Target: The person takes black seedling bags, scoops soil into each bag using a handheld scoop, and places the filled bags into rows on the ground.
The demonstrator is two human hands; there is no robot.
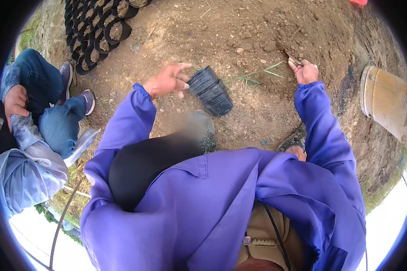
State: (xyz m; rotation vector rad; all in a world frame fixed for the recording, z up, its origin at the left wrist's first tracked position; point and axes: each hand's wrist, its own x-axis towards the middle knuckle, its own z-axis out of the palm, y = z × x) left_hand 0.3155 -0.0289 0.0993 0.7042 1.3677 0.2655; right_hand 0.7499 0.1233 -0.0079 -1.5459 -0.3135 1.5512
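My left hand (pixel 169 81) has its fingers apart and slightly curled. Its fingertips are right beside a stack of black plastic nursery pots (pixel 210 92), which lies tilted on the soil; whether they touch it I cannot tell. My right hand (pixel 305 72) is at the edge of the loose soil (pixel 276 40), with fingers closed together around something too small to make out. Between both hands, a green grassy plant (pixel 251 80) with long thin leaves lies on the ground to the right of the pots.
Rows of soil-filled black pots (pixel 95 34) stand at the upper left. Another person in jeans (pixel 61 122) crouches at the left, a hand (pixel 16 101) on their own sleeve. A dirty beige container (pixel 386 97) stands at the right. My boot (pixel 203 128) is below the pots.
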